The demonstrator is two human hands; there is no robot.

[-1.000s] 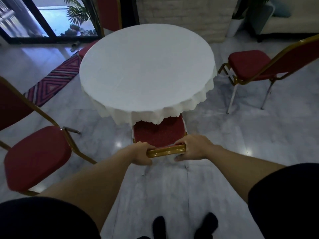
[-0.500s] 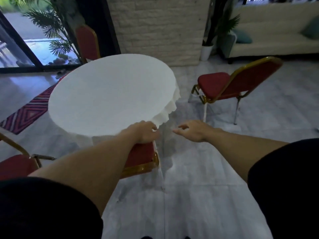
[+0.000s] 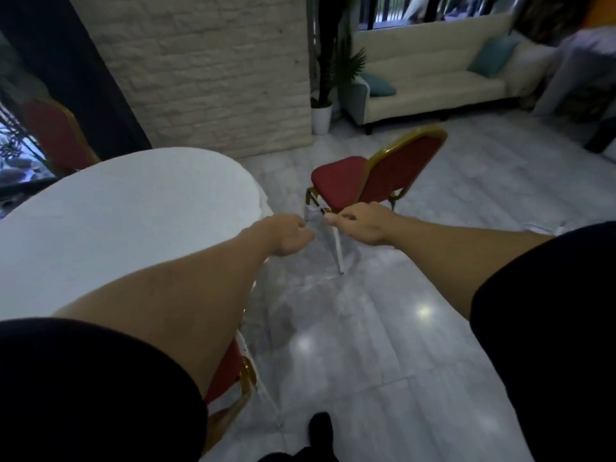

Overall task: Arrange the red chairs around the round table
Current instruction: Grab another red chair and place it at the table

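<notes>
A: Which step is this, would you say?

B: Going for the next seat, I'd judge. Both hands are out in front and hold nothing: the left hand (image 3: 288, 236) is loosely curled, the right hand (image 3: 361, 223) flat with fingers together. They point at the red padded chair with the gold metal frame (image 3: 376, 180), which stands on the floor well apart from the round tabletop under its white cloth (image 3: 110, 221), its back turned toward the sofa side.

A: And the others?

B: One red gold-framed chair (image 3: 230, 371) sits tucked at the near edge, mostly hidden by the left arm. Another red chair (image 3: 56, 135) shows beyond the far edge, by the dark door frame.

A: What does the next move need?

B: Probably a step closer, a grip on the backrest rail, then drawing it in to face the cloth.

A: The room?

B: Glossy pale marble floor (image 3: 383, 328), a whitewashed brick wall (image 3: 206, 68), a cream sofa with teal cushions (image 3: 433, 75), a potted plant in a white pot (image 3: 321, 116).
</notes>
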